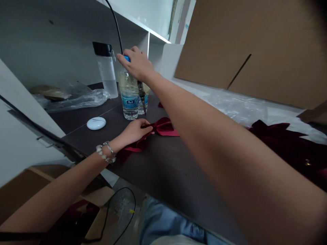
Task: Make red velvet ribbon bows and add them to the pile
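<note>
My left hand (pixel 136 132) pinches a dark red velvet bow (pixel 163 126) between thumb and fingers, just above the dark table. Its ribbon tails hang below my wrist. My right hand (pixel 138 63) reaches across, fingers curled over the top of a clear water bottle (pixel 130 98) with a blue cap (pixel 127 58). What lies inside that grip is hidden. Beneath the right hand, a dark slim tool with a pointed tip (pixel 142 95) slants down in front of a second water bottle (pixel 146 103).
A tumbler with black lid (pixel 108 73) stands behind left, beside clear plastic bags (pixel 84 98). A white oval object (pixel 96 123) lies on the dark table (pixel 176 173). Dark red velvet pieces (pixel 288 139) sit at right near a large cardboard sheet (pixel 242 41). A black cord (pixel 116 23) hangs above.
</note>
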A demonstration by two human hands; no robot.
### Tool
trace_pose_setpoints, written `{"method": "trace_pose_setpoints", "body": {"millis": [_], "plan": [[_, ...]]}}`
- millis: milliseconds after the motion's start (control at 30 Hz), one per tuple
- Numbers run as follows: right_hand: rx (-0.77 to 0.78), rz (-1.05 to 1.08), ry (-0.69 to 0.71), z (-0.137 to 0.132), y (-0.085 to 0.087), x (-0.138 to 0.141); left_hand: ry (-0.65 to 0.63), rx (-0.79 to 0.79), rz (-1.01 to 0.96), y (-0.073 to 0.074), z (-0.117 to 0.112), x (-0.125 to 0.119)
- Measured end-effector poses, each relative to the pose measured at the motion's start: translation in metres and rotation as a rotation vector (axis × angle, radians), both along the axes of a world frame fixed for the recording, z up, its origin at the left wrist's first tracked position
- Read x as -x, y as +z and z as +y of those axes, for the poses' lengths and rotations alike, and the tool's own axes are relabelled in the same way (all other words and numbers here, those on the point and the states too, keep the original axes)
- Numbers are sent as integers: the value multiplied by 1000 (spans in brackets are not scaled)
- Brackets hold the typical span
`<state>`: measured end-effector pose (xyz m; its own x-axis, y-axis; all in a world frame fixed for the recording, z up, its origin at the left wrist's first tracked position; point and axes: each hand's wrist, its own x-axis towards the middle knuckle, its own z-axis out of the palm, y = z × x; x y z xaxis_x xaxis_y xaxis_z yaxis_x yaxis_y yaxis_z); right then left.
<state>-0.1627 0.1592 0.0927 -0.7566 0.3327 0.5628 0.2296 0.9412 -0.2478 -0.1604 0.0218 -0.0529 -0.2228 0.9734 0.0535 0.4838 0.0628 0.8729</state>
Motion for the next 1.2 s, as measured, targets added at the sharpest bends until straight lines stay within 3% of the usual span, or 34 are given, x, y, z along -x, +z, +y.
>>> {"method": "trace_pose_setpoints", "body": {"millis": [133, 400, 567, 767, 967, 1067, 1200], "plan": [[18, -15, -15, 2, 0, 2, -159, -186, 238, 0, -10, -7], [11, 2, -14, 1, 0, 3, -437, -134, 651, 10, -22, -17], [-31, 8, -59, -1, -1, 3, -477, -150, 802, 9, -28, -17], [-27, 3, -75, -4, 1, 2, -504, -162, 832, 8, -34, -16], [-51, -4, -86, -4, 0, 2, -504, -182, 521, 0, -25, -13], [-64, -10, -86, -2, 0, 3, -330, -120, 196, -2, -16, -8], [-37, -24, -74, 3, 1, 6, -94, 106, -333, 2, -5, -1]]}}
